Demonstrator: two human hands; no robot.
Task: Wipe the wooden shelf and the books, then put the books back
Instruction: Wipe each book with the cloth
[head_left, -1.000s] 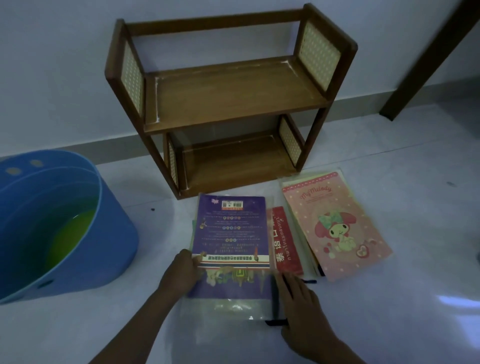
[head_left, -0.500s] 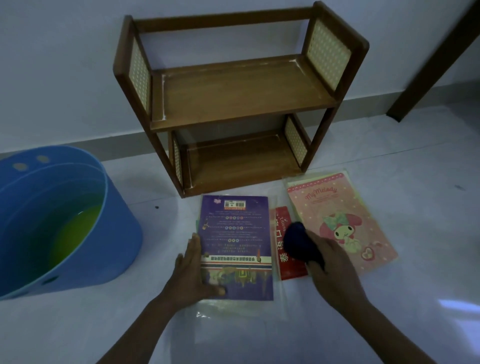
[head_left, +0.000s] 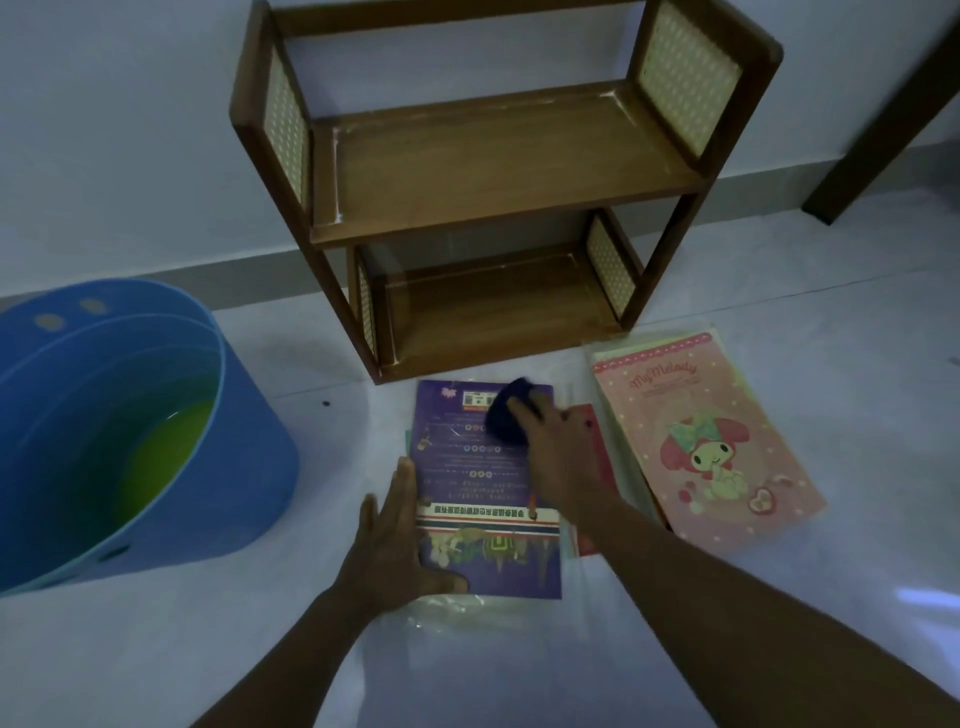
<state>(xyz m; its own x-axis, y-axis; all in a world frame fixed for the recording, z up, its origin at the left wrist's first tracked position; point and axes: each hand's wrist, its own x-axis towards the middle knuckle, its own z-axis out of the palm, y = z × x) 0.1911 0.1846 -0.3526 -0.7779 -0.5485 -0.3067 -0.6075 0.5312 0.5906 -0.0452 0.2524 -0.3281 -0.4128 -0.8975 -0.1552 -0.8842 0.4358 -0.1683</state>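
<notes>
Nearest the camera, the left hand (head_left: 390, 540) lies flat with straight fingers along the left edge of the purple paperback book (head_left: 480, 488), its thumb pressing the near corner; half a second ago it lay much the same, steadying that cover. The book rests on a clear plastic sleeve (head_left: 467, 618) on the pale tiled floor (head_left: 779, 649).

The right hand (head_left: 558, 447) has changed most. Half a second ago it held the dark blue cloth (head_left: 506, 415) over the red booklet; now it has crossed to the far right corner of the purple cover, fingers curled on the cloth and pressing it down beside the barcode label.

One red booklet (head_left: 597, 447) shows just right of the purple book, partly under the right forearm. Further right lies one pink cartoon-printed book (head_left: 706, 441) on top of other pale sheets whose number I cannot tell. That makes three covers plainly visible, all on the floor and none on the shelf.

To the left stands one round blue plastic tub (head_left: 218, 467) holding greenish liquid.

Farthest off, one two-tier brown wooden shelf (head_left: 493, 171) with cream woven side panels stands against the white wall (head_left: 130, 130), both tiers bare. A dark wooden post (head_left: 883, 114) leans at far right.
</notes>
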